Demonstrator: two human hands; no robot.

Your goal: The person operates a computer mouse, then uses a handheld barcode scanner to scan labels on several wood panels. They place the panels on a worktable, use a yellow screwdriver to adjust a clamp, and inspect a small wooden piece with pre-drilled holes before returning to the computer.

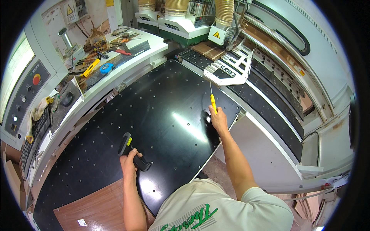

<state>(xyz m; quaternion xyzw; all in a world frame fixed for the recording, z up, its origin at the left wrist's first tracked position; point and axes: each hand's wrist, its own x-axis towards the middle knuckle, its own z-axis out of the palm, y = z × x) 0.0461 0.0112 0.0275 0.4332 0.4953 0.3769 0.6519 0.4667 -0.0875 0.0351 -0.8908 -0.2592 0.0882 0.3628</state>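
My left hand (129, 161) is wrapped round the grip of a black handheld barcode scanner (125, 144) with a yellow label, held above the black table (142, 100) with its many small holes. Farther off to the right, my right hand (219, 120) grips a yellow-handled screwdriver (213, 101). Its thin shaft points away from me, the tip by the near edge of a white slotted metal plate (227, 73). Whether the tip touches the plate I cannot tell. A brown wood-grain panel (92, 208) with a small white label lies on the table below my left hand.
A white side bench (154, 44) at the left carries a blue tape measure (107, 68), a yellow utility knife (91, 67) and scattered tools. The control panel (29, 90) has a red button. Machine heads with ribbed hoses (175, 7) stand at the back; black rails (269, 109) run along the right.
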